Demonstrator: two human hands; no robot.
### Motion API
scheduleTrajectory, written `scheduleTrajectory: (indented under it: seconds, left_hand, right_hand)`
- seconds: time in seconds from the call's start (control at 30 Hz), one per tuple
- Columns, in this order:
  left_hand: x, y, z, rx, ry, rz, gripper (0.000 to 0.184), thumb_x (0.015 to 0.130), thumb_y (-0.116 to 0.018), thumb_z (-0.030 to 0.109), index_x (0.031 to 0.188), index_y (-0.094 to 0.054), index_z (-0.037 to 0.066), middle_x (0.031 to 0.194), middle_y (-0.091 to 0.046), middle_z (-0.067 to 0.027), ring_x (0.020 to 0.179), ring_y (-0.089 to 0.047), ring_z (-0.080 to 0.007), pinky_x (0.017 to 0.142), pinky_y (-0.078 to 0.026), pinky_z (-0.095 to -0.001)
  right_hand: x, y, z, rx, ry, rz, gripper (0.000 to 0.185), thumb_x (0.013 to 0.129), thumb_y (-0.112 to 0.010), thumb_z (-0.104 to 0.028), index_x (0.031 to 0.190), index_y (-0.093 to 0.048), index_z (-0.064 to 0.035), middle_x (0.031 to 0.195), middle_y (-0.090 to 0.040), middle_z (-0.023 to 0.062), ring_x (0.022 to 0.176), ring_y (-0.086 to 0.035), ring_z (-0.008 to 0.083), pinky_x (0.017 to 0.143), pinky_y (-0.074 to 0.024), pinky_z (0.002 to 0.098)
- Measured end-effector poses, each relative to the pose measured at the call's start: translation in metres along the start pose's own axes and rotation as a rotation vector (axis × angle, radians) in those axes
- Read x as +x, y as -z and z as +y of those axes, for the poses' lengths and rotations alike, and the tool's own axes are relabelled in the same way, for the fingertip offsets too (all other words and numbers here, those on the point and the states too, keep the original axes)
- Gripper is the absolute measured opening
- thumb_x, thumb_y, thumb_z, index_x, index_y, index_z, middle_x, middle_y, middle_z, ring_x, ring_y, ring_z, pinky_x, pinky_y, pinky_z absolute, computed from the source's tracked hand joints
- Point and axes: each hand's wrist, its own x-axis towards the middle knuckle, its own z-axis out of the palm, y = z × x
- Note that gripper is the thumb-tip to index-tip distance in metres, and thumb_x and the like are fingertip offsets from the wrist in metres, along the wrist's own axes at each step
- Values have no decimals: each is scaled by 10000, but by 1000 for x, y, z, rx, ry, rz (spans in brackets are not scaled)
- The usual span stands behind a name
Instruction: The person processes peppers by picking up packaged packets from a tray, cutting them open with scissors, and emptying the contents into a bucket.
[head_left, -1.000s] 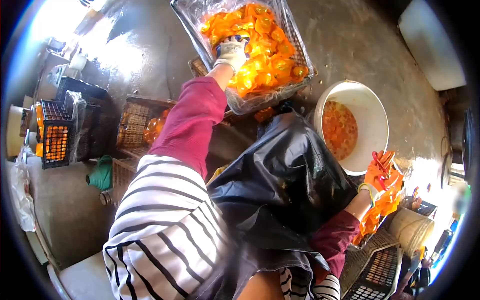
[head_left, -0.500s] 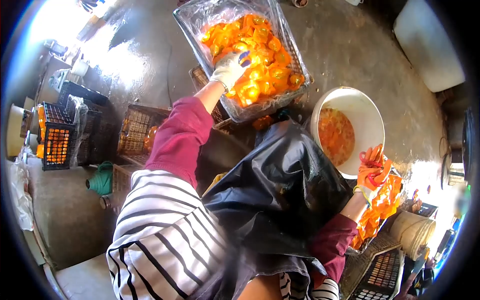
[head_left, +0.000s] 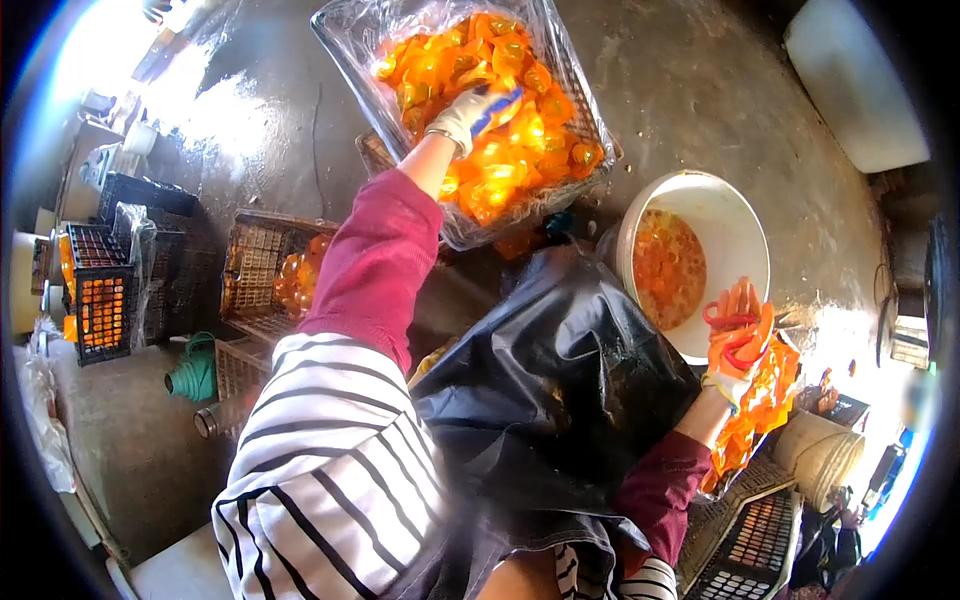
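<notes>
My left hand point(head_left: 474, 114), in a white glove with blue finger parts, is over a heap of orange fruit or vegetable pieces point(head_left: 510, 60). Its fingers look stretched out and touch the pieces. The heap fills a plastic-lined crate point(head_left: 345, 50) at the top. On the right, my right hand point(head_left: 740, 345) wears an orange-and-white glove and is closed around a tool with red loop handles, apparently scissors point(head_left: 716, 312); its blades are hidden. That hand is beside a white bucket point(head_left: 735, 225) holding orange pieces in liquid point(head_left: 670, 270). Behind it lie more orange pieces point(head_left: 740, 435).
A black apron point(head_left: 560, 370) covers my lap. Left are a tilted crate point(head_left: 250, 260) with orange pieces, a green watering-can-like container point(head_left: 192, 368) and black crates point(head_left: 100, 300). Lower right are another black crate point(head_left: 755, 545) and a pale bucket point(head_left: 820, 455).
My left hand has moved farther over the heap and its fingers look more extended. My right hand has turned slightly beside the bucket. The view has shifted a little.
</notes>
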Motion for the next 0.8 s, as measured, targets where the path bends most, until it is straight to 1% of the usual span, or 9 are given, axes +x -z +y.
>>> scheduleTrajectory:
  seconds: [0.1, 0.23, 0.37, 0.47, 0.5, 0.57, 0.63, 0.77, 0.8]
  left_hand:
    - [-7, -7, -21, -905, -216, -355, 361, 856, -619, 282, 1135, -550, 64, 1086, -603, -105, 997, -568, -287, 895, -449, -400]
    - [-32, -20, -9, -1144, -205, -434, 424, 823, -666, 258, 1178, -528, 74, 1156, -586, -114, 1063, -548, -299, 921, -438, -464]
    - [-32, -54, -11, -934, -306, -355, 278, 858, -618, 205, 1101, -550, 88, 1055, -621, -98, 979, -587, -281, 858, -479, -424]
    - [-48, -116, -1, -131, -692, -184, 229, 920, -495, 243, 1022, -566, 50, 955, -615, -97, 874, -591, -218, 741, -497, -322]
    - [-66, -147, 9, -495, -233, -257, 248, 928, -476, 263, 1006, -569, 47, 943, -612, -89, 862, -588, -200, 725, -496, -315]
    - [-73, -198, 5, -507, -268, -362, 293, 932, -461, 294, 1018, -553, 29, 929, -607, -85, 846, -589, -183, 719, -498, -306]
    - [-79, -234, -5, -549, -77, -336, 321, 895, -550, 279, 1067, -525, 9, 963, -614, -108, 836, -604, -219, 739, -518, -295]
    - [-84, -266, -29, -569, -40, -503, 375, 874, -590, 296, 1100, -526, 3, 1051, -615, -142, 863, -632, -246, 749, -533, -297]
    - [-90, -264, -24, -538, -93, -565, 407, 863, -605, 327, 1113, -540, 12, 1053, -623, -138, 886, -630, -240, 754, -531, -294]
  right_hand:
    - [-4, 2, 2, -85, -25, 24, 441, 889, -534, -356, 1167, -536, -14, 1242, -538, 115, 1142, -512, 245, 1013, -393, 381]
    - [-6, 18, 5, -240, -21, -64, 467, 860, -560, -412, 1131, -549, -31, 1184, -569, 105, 1089, -542, 244, 851, -475, 360]
    - [5, 45, 13, -375, 79, -278, 401, 911, -483, -312, 1184, -485, -18, 1192, -548, 152, 947, -601, 267, 649, -509, 362]
    - [9, 49, 21, -416, 186, -515, 370, 932, -442, -294, 1195, -475, -36, 1110, -566, 130, 740, -568, 237, 580, -496, 324]
    - [12, 47, 25, -393, 165, -565, 383, 936, -431, -320, 1203, -476, -49, 1074, -577, 110, 666, -544, 222, 556, -488, 312]
    - [10, 46, 30, -304, 8, -515, 412, 942, -407, -371, 1219, -478, -75, 1003, -597, 69, 518, -496, 193, 507, -471, 289]
    - [3, 27, 35, -192, -161, -170, 292, 936, -446, -204, 1172, -494, -39, 1113, -578, 118, 903, -626, 266, 731, -532, 375]
    - [20, 46, 53, -588, -100, -347, 251, 881, -556, -145, 1108, -536, -39, 986, -619, 91, 927, -592, 202, 775, -483, 308]
    - [23, 49, 54, -902, 42, -385, 282, 858, -614, -188, 1077, -555, -21, 940, -628, 78, 882, -579, 161, 778, -453, 262]
